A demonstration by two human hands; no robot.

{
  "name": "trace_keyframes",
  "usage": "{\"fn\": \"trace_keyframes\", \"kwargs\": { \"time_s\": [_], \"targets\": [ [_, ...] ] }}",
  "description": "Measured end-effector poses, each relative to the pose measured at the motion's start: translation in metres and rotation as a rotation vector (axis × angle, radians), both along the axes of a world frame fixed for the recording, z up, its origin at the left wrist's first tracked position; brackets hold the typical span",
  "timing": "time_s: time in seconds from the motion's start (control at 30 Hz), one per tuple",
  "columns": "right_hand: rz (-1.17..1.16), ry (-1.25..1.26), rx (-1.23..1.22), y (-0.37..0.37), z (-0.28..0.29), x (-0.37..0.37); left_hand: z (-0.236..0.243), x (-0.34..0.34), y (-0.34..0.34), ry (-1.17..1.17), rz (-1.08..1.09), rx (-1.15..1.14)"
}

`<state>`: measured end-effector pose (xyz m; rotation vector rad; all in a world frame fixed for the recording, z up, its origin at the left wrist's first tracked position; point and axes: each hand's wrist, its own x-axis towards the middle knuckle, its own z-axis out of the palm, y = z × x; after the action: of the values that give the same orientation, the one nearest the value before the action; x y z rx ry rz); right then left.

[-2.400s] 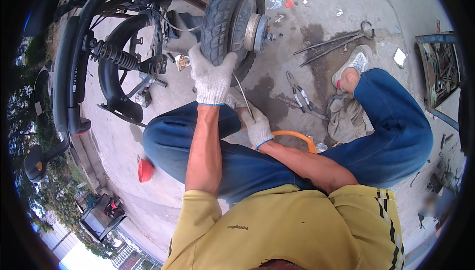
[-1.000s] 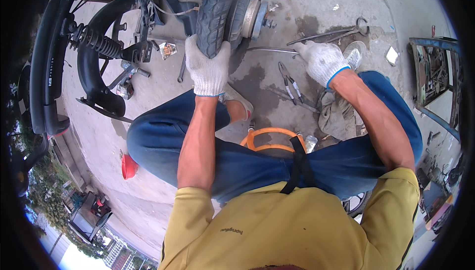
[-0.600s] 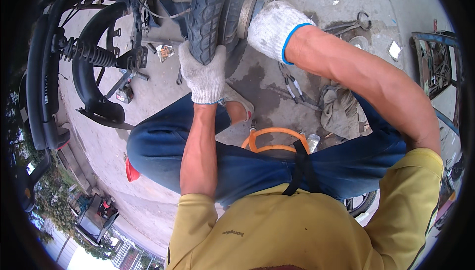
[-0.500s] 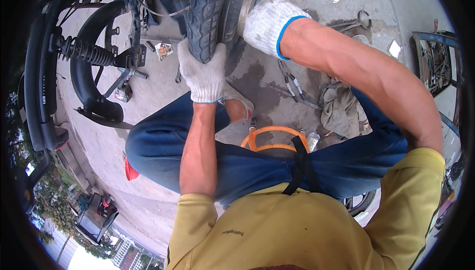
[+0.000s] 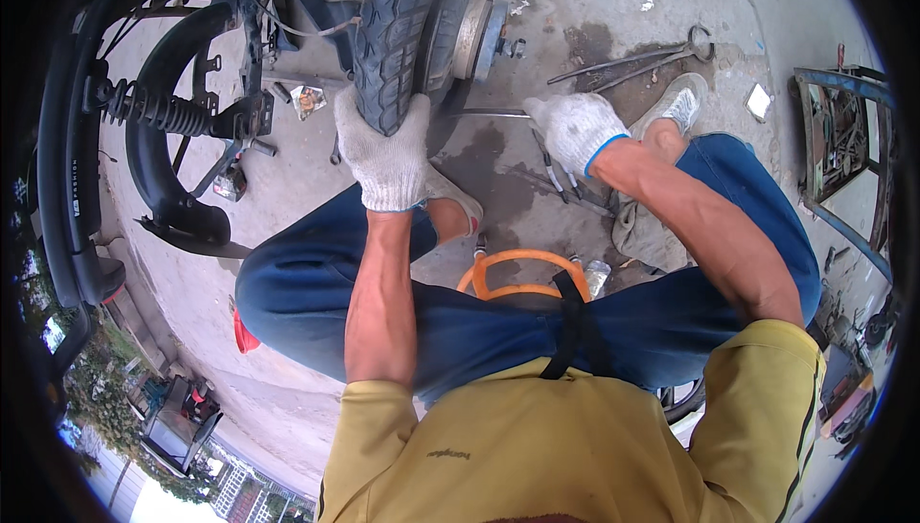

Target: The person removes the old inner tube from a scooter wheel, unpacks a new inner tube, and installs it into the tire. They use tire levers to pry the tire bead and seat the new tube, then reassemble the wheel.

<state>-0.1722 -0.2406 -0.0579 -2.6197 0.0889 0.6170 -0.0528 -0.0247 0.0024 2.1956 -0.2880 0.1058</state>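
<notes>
Ground: stained concrete floor (image 5: 287,188), outdoors, small litter scattered about.
Tyre: black treaded tyre (image 5: 398,25) on a wheel with metal hub (image 5: 476,30), upright at top centre, beside the scooter frame (image 5: 163,121).
Left hand: left hand (image 5: 383,145), white knit glove, fingers closed over the lower tread of the tyre.
Right hand: right hand (image 5: 575,128), gloved, fingers curled, low over the floor right of the wheel; cannot tell whether it holds anything.
Tools: pliers (image 5: 556,173) just under the right hand; long metal bars (image 5: 632,63) farther off.
Seat: orange stool (image 5: 508,274) between the knees.
</notes>
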Motion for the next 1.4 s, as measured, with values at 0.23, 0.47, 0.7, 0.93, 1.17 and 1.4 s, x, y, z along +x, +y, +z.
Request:
{"fn": "trace_keyframes", "kwargs": {
  "time_s": [0.23, 0.47, 0.7, 0.93, 1.17, 1.4],
  "targets": [
    [-0.616, -0.024, 0.412, 0.12, -0.072, -0.067, -0.013, 0.004, 0.006, 0.046, 0.004, -0.098],
    [-0.957, -0.283, 0.569, 0.23, -0.15, -0.058, 0.01, 0.004, 0.003, 0.1, -0.038, 0.033],
    [-0.997, -0.021, 0.655, 0.223, -0.133, -0.056, 0.018, -0.006, -0.023, -0.05, 0.19, 0.225],
    [-1.032, 0.056, 0.652, 0.228, -0.122, -0.054, 0.017, -0.003, -0.017, -0.019, 0.131, 0.137],
    [-1.253, 0.002, 0.685, 0.242, -0.131, -0.046, -0.028, -0.011, 0.004, -0.084, 0.008, -0.11],
    [-1.304, -0.001, 0.704, 0.222, -0.105, -0.05, 0.052, 0.003, -0.023, -0.192, 0.011, 0.441]
  ]
}}
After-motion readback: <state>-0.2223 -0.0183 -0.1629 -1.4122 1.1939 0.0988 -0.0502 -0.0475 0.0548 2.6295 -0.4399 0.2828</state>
